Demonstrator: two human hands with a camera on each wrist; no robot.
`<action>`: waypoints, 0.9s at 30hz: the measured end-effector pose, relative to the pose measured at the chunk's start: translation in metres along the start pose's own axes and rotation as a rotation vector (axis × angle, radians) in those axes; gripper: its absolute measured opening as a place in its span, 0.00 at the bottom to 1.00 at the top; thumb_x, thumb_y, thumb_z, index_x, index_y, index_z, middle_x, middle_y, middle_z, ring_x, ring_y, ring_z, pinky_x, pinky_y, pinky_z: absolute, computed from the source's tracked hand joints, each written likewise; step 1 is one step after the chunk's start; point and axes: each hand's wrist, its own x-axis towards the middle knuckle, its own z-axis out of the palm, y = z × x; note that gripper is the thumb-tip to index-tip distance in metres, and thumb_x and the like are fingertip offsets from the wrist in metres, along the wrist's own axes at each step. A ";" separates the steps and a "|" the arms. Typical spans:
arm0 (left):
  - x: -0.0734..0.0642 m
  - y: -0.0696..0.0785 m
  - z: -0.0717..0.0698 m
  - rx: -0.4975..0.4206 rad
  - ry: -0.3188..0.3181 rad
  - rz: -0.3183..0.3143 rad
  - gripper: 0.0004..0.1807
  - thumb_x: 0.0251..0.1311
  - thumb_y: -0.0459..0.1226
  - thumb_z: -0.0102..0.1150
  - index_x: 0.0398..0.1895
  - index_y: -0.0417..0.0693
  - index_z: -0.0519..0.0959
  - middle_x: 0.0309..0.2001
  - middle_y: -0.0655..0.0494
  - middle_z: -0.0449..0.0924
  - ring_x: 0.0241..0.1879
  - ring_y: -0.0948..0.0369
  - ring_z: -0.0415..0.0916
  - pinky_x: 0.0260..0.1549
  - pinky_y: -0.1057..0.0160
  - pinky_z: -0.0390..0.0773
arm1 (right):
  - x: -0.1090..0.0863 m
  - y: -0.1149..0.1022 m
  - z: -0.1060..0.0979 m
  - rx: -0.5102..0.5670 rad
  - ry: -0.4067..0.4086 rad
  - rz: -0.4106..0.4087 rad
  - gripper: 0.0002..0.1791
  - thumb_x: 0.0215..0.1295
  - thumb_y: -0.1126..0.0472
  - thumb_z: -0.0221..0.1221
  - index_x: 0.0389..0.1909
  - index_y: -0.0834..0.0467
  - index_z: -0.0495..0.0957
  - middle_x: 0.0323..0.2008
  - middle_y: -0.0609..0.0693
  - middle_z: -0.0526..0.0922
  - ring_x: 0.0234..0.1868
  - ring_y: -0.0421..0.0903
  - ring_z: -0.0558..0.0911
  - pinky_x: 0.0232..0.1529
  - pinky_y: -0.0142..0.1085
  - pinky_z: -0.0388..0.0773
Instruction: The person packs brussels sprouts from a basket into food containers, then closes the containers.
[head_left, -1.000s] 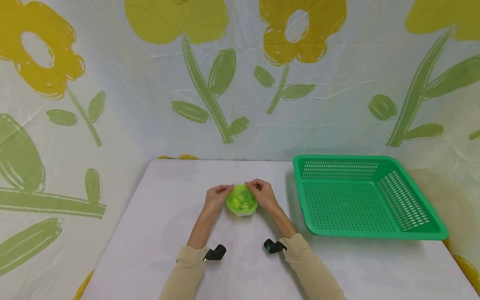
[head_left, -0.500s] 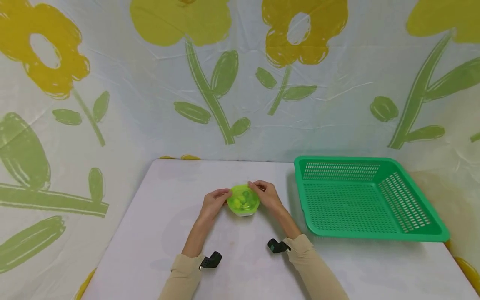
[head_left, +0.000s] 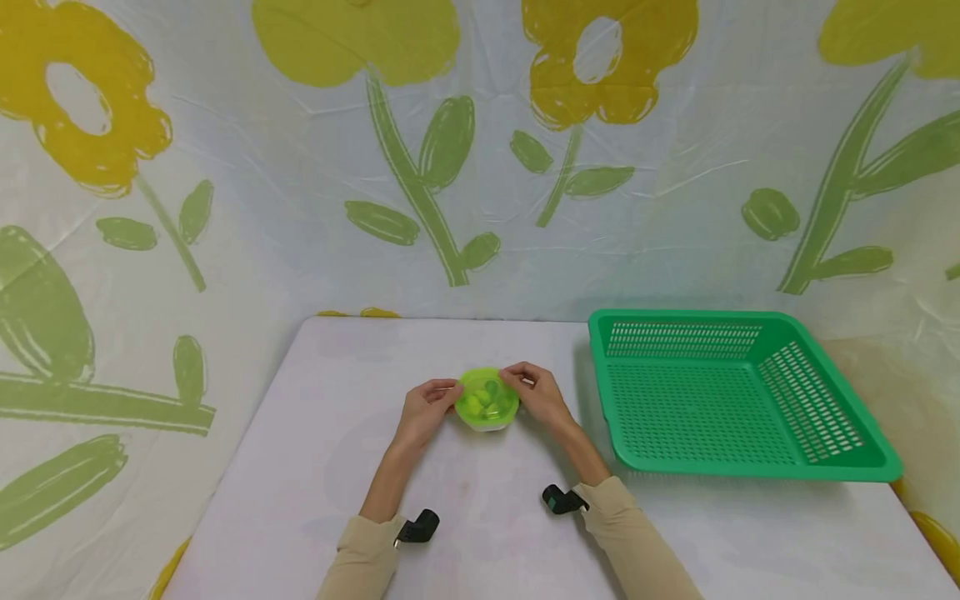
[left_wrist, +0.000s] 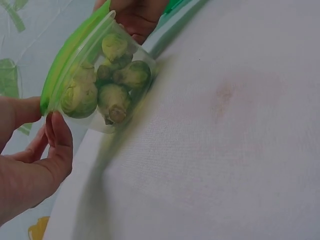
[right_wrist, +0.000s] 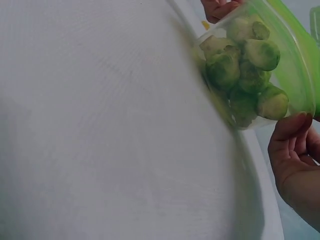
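Observation:
A small clear plastic container (left_wrist: 107, 127) with a translucent lime-green lid (head_left: 486, 398) stands on the white table. Several Brussels sprouts (left_wrist: 80, 99) show through its wall. At the lid's left edge, my left hand (head_left: 424, 412) pinches the rim between thumb and fingers; the left wrist view shows this hand (left_wrist: 37, 155) close up. My right hand (head_left: 537, 395) pinches the rim on the far right side. In the right wrist view its thumb lies against the rim, and part of this hand (right_wrist: 295, 160) is cut off. Whether the lid sits fully down all round, I cannot tell.
A large green plastic basket (head_left: 701, 467) with slotted walls stands to the right of the hands on the white table (head_left: 300, 500). Behind the table hangs a flower-patterned cloth (head_left: 300, 167). Small black cameras (head_left: 418, 527) are worn at both wrists.
My left hand has slid from the lid's far edge round to its left side. The right hand has shifted slightly right, still at the rim. The container has barely moved.

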 end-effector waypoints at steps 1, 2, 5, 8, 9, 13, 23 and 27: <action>0.000 0.000 0.000 0.009 -0.004 0.003 0.16 0.65 0.34 0.69 0.50 0.31 0.83 0.37 0.50 0.86 0.33 0.64 0.80 0.35 0.68 0.82 | 0.000 0.001 0.000 0.008 0.004 -0.009 0.15 0.74 0.56 0.63 0.46 0.65 0.84 0.43 0.57 0.84 0.40 0.43 0.81 0.37 0.27 0.76; -0.001 0.000 0.001 0.019 -0.006 0.006 0.15 0.66 0.34 0.68 0.50 0.30 0.82 0.37 0.49 0.86 0.33 0.63 0.80 0.35 0.68 0.82 | 0.000 0.002 0.001 0.015 0.005 -0.014 0.14 0.74 0.57 0.63 0.45 0.66 0.84 0.42 0.57 0.84 0.37 0.42 0.80 0.35 0.27 0.75; -0.002 -0.001 0.001 0.048 0.002 0.014 0.15 0.66 0.33 0.68 0.49 0.29 0.82 0.38 0.46 0.87 0.33 0.63 0.81 0.35 0.68 0.83 | -0.001 0.003 0.003 0.038 0.001 -0.048 0.13 0.74 0.59 0.63 0.45 0.67 0.83 0.38 0.57 0.83 0.29 0.40 0.75 0.28 0.27 0.71; -0.002 -0.001 0.001 0.065 0.017 0.022 0.14 0.66 0.33 0.67 0.48 0.30 0.83 0.38 0.46 0.87 0.33 0.63 0.81 0.35 0.67 0.83 | 0.000 0.005 0.004 0.056 -0.002 -0.079 0.12 0.74 0.60 0.62 0.44 0.67 0.83 0.36 0.58 0.81 0.25 0.39 0.71 0.24 0.27 0.67; -0.002 0.000 0.002 0.069 0.022 0.024 0.13 0.66 0.33 0.67 0.48 0.30 0.83 0.37 0.46 0.87 0.33 0.63 0.81 0.35 0.67 0.83 | 0.000 0.005 0.005 0.061 -0.001 -0.087 0.12 0.74 0.60 0.62 0.44 0.67 0.83 0.35 0.59 0.81 0.25 0.39 0.70 0.24 0.27 0.66; -0.002 0.001 0.002 0.063 0.033 0.035 0.14 0.66 0.34 0.68 0.48 0.32 0.83 0.37 0.48 0.86 0.32 0.62 0.81 0.37 0.64 0.84 | 0.001 0.007 0.004 0.055 0.014 -0.093 0.13 0.75 0.57 0.62 0.44 0.66 0.83 0.36 0.58 0.82 0.25 0.39 0.71 0.24 0.28 0.67; -0.011 -0.002 0.000 0.043 0.015 -0.021 0.19 0.67 0.38 0.68 0.53 0.33 0.81 0.36 0.50 0.86 0.32 0.62 0.81 0.38 0.65 0.84 | -0.009 0.003 -0.001 -0.023 0.022 -0.027 0.16 0.75 0.53 0.61 0.49 0.64 0.84 0.39 0.56 0.82 0.32 0.40 0.77 0.33 0.30 0.76; -0.016 -0.002 -0.002 0.033 -0.019 -0.051 0.20 0.66 0.37 0.68 0.57 0.35 0.80 0.37 0.50 0.86 0.34 0.58 0.82 0.41 0.63 0.84 | -0.016 0.001 -0.004 -0.003 -0.005 0.019 0.18 0.75 0.54 0.62 0.53 0.65 0.82 0.39 0.57 0.81 0.34 0.43 0.81 0.37 0.35 0.82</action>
